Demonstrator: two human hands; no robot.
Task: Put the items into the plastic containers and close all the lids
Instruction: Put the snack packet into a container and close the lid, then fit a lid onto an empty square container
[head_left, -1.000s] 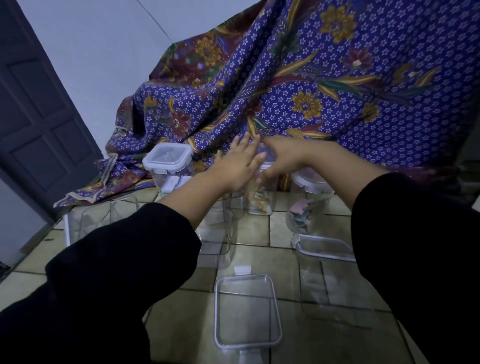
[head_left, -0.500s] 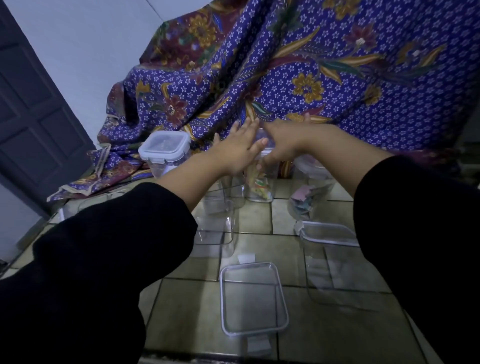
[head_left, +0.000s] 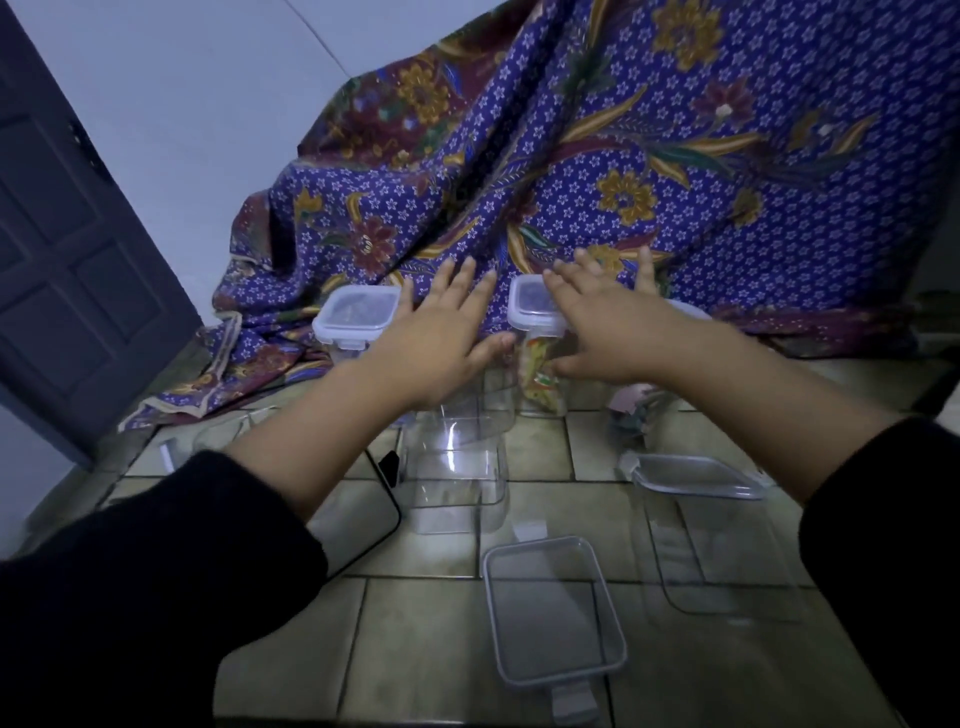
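Picked out the tall container (head_left: 537, 374) at far centre: clear walls, colourful items packed inside, white clip lid (head_left: 532, 306) seated on top. Spotted a second lidded container (head_left: 356, 317) to its left, up against the batik cloth (head_left: 675, 182). Found an open container (head_left: 457, 467) just nearer, lidless, and a loose lid (head_left: 553, 613) flat on the tiled floor (head_left: 415, 649) at near centre. Noted a big clear container (head_left: 717, 545) at near right, a grey-rimmed lid (head_left: 696, 475) resting across its top; could not tell whether clipped. Glimpsed one more container (head_left: 631, 415) with pinkish items behind the right forearm, mostly hidden. Saw cloth folds crowding the far edge, bare tile between the loose lid and the open container. Caught the left hand (head_left: 441, 338) spread wide, fingers straight, thumb tip just beside the white clip lid; could not tell about contact. Caught the right hand (head_left: 608, 332) likewise flat and splayed, palm over the right side of that lid, thumb in front of the clear wall, nothing gripped.
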